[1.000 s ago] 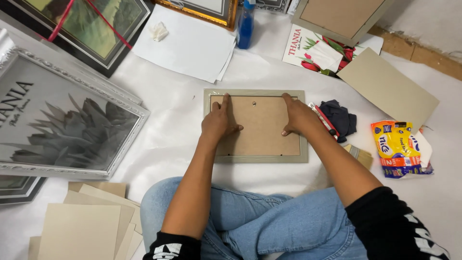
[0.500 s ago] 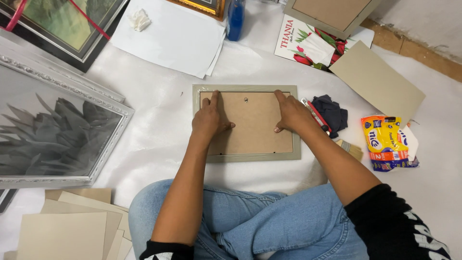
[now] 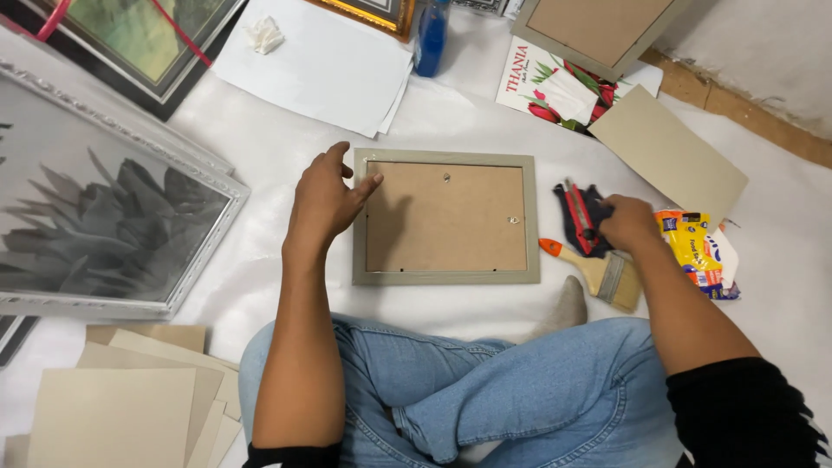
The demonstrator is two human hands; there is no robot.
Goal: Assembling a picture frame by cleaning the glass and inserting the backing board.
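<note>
Centrally, on the white sheet [image 3: 277,147]: one grey picture frame [image 3: 445,217], face down, brown backing board showing, just ahead of the person's crossed legs. Left hand [image 3: 325,198]: fingers loosely spread, holding nothing, fingertips touching the frame's upper left corner. Right hand [image 3: 626,222]: closed around a red utility knife [image 3: 578,211] lying on a dark cloth [image 3: 572,234], right of the frame. Paintbrush [image 3: 598,272], orange handle, just beside. Yellow packet [image 3: 693,247] further right.
</note>
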